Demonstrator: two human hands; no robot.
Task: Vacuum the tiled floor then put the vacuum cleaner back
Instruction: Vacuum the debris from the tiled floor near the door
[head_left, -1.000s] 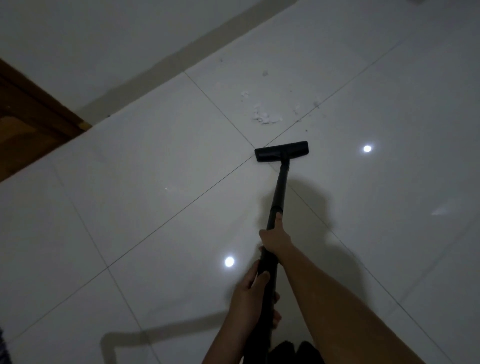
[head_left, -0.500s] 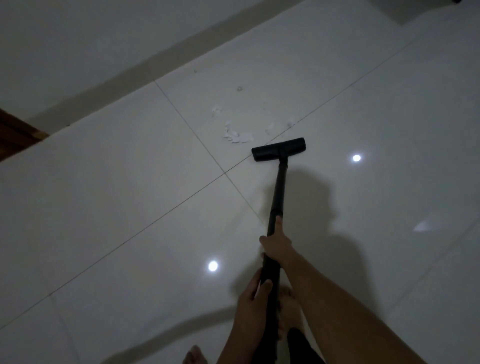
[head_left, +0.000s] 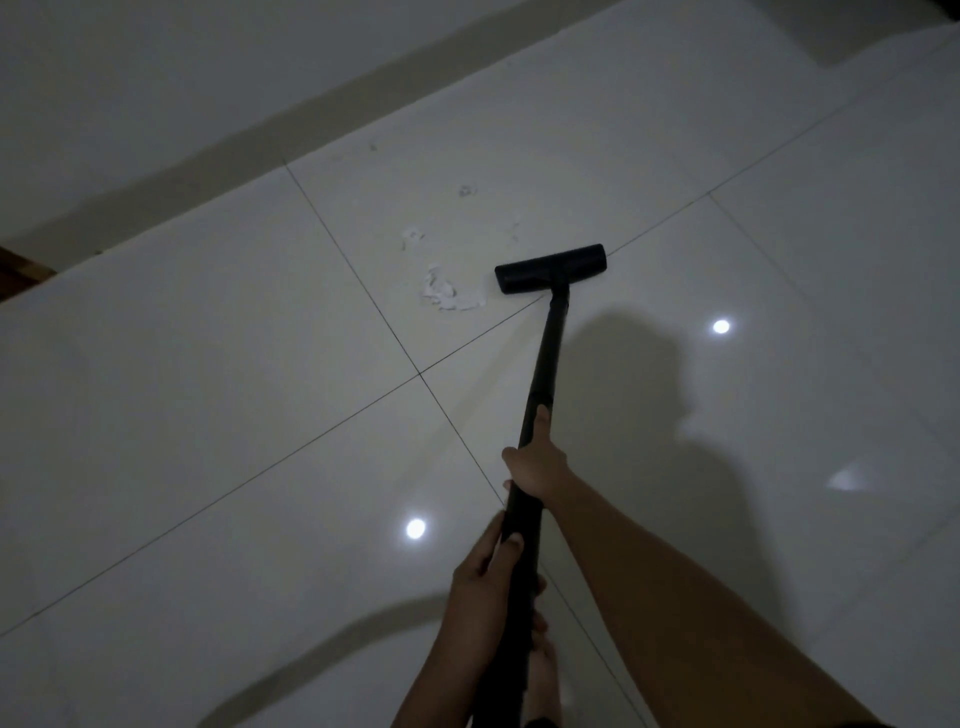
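Head view: your right grip (head_left: 537, 467) wrapped round vacuum wand (head_left: 548, 353) mid-shaft, left grip (head_left: 488, 582) clasping it lower. Black floor head (head_left: 550, 269) flat on tiled floor (head_left: 208, 364), just right of white scraps (head_left: 449, 296). Sweep head left over scraps, slow, sole flat for suction; then catch smaller flecks beyond.

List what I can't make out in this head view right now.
Head view:
Vacuum body: beyond the bottom edge; only the wand and floor head show.
Foot: dim, partly behind the wand.
Grey specks beyond the white scraps: too small, too dim.
Brown wood: cut by the left edge.
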